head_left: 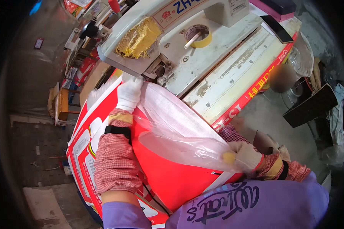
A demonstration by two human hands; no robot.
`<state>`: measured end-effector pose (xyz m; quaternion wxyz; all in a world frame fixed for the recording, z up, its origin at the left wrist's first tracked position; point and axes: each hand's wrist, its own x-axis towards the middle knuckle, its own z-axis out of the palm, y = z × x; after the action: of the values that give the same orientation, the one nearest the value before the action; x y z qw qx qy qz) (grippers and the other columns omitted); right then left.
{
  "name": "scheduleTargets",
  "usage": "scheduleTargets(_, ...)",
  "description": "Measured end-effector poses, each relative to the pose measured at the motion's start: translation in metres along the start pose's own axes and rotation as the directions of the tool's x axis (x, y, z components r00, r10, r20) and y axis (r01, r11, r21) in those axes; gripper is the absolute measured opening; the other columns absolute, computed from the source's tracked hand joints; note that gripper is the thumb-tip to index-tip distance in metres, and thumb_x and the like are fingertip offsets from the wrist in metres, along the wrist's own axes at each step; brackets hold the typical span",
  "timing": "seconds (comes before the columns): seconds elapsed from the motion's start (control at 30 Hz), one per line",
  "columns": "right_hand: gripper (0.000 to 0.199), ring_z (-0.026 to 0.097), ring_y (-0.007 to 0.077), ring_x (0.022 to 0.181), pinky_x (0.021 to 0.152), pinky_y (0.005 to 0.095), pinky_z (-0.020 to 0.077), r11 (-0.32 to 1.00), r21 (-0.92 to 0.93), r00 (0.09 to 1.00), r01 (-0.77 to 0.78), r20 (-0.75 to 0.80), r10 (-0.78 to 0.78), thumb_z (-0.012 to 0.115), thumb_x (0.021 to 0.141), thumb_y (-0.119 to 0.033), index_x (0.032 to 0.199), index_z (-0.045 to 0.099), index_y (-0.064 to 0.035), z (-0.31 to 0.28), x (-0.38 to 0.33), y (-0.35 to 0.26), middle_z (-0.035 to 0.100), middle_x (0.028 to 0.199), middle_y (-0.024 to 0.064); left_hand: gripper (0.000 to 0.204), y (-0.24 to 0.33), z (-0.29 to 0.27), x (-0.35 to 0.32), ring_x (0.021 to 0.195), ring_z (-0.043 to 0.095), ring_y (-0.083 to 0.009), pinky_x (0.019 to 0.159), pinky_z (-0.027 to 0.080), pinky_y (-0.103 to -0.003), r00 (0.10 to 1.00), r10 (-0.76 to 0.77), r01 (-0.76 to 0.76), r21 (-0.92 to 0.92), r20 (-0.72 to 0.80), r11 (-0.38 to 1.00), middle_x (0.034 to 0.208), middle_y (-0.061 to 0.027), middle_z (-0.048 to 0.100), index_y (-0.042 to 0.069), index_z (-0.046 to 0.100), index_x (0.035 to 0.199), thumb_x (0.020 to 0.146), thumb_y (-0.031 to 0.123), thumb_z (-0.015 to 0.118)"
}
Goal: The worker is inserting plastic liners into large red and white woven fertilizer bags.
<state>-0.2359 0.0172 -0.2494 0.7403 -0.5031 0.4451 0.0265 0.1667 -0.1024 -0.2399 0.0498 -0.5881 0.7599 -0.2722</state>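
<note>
A red and white woven sack (160, 168) lies across my lap, its mouth spread wide. Inside it shows a clear plastic liner (187, 147). My left hand (129, 93), in a white glove, is closed on the sack's edge, close under the head of a grey industrial sewing machine (233, 28). At the opposite end of the mouth, my gloved right hand (246, 155) is closed on the liner and the sack's rim. Its fingertips are partly hidden by the plastic. Checked red sleeve covers (116, 164) with dark bands cover both forearms.
The machine's worn white bed (221, 87) runs along the far side of the sack, with a red front edge. On the machine base sits a tape roll (207, 41) with a white stick in it. A phone (277, 29) lies farther right. Stacked sacks (86, 68) stand at left.
</note>
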Motion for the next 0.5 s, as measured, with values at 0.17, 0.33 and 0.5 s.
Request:
scheduleTargets(0.17,0.022,0.056,0.0058,0.074,0.064,0.0238,0.0476,0.673,0.674,0.952,0.305,-0.212,-0.22,0.06,0.08,-0.009,0.102,0.063,-0.0075,0.024,-0.001,-0.017,0.064,0.081,0.0043,0.021,-0.008,0.012,0.005,0.068,0.059,-0.0262,0.058,0.047,-0.035,0.953,-0.003,-0.071,-0.234,-0.302,0.97,0.082,-0.0053,0.059,0.015,0.061,0.091,0.07,0.014,0.061)
scheduleTargets(0.33,0.022,0.061,0.0178,0.062,0.058,0.0301,0.0493,0.833,-0.391,0.818,0.39,-0.268,-0.509,0.06,0.08,-0.016,0.099,0.063,-0.0056,0.013,-0.007,-0.013,0.063,0.07,0.0104,0.02,-0.015,0.001,0.011,0.071,0.059,-0.0277,0.06,0.048,-0.037,0.969,0.096,-0.151,-0.238,-0.227,0.959,0.084,-0.0067,0.06,0.014,0.063,0.091,0.071,0.016,0.06)
scheduleTargets(0.5,0.024,0.059,0.0276,0.052,0.048,0.0375,0.0475,0.417,-0.894,0.873,0.165,-0.065,-0.484,0.05,0.083,-0.027,0.089,0.065,-0.0085,0.008,-0.012,-0.026,0.058,0.058,0.0096,0.018,-0.003,-0.035,-0.009,0.077,0.061,-0.0284,0.062,0.049,-0.039,0.989,-0.045,0.096,-0.391,0.137,0.915,0.081,-0.0083,0.06,0.011,0.064,0.09,0.08,0.023,0.054)
